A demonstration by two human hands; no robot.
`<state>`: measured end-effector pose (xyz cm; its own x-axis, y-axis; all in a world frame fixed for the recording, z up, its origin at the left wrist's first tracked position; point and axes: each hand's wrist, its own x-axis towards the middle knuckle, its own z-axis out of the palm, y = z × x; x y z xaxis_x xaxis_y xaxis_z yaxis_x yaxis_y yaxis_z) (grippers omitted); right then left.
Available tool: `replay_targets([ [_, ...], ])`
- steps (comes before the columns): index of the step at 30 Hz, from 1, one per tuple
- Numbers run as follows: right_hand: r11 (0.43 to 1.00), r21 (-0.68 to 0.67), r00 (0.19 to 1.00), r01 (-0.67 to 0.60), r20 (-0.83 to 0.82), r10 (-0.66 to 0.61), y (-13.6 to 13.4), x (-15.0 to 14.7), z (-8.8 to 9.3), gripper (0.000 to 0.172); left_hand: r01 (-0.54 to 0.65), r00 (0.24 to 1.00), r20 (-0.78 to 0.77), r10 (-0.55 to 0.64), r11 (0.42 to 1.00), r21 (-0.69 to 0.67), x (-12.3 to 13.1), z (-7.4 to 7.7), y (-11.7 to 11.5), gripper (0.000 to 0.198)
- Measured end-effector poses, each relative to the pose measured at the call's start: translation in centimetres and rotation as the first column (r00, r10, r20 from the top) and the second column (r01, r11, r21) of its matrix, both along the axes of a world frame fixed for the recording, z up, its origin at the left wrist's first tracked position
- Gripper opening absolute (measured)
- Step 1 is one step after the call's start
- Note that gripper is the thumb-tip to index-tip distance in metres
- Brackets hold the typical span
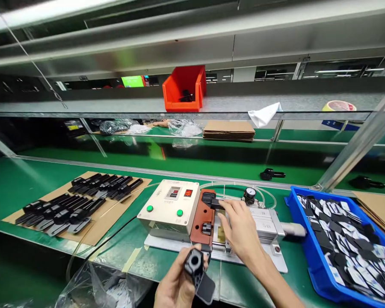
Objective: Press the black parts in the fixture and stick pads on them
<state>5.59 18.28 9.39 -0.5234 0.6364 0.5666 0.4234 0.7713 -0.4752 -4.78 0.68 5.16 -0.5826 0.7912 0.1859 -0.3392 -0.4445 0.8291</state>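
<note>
Head cam, L hand [175,284] grips blk part [196,267], R hand [242,233] pinches piece [211,201] on jig [199,219]

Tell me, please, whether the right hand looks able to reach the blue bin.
Probably yes: the blue bin lies open beside the fixture, with nothing between it and the right hand, though that hand now touches a black part there.

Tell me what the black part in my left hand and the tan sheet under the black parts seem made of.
The black round-socketed part looks like moulded plastic: matte, slight sheen. The flat tan sheet is probably cardboard: dull brown.
</note>
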Motion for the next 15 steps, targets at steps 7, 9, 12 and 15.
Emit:
replay_targets([
  [7,0.983,0.152,0.995,0.103,-0.033,-0.099,5.1,-1.6,1.1,0.017,-0.073,0.875,-0.485,0.004,0.990,-0.124,-5.0,9.1,7.7,0.058],
  [9,0.965,0.124,0.960,0.232,-0.189,-0.207,3.6,2.0,0.8,0.027,-0.108,0.688,-0.721,-0.085,0.970,-0.218,-5.7,10.9,10.6,0.053],
  [12,0.937,-0.064,0.879,0.343,-0.330,-0.345,0.2,7.9,-0.7,0.032,-0.134,0.389,-0.883,-0.260,0.933,-0.334,-6.0,11.4,14.6,0.044],
  [15,0.879,-0.207,0.821,0.430,-0.315,-0.476,-3.3,12.1,-3.5,0.036,-0.162,0.200,-0.913,-0.357,0.907,-0.390,-5.5,10.0,17.4,0.038],
])
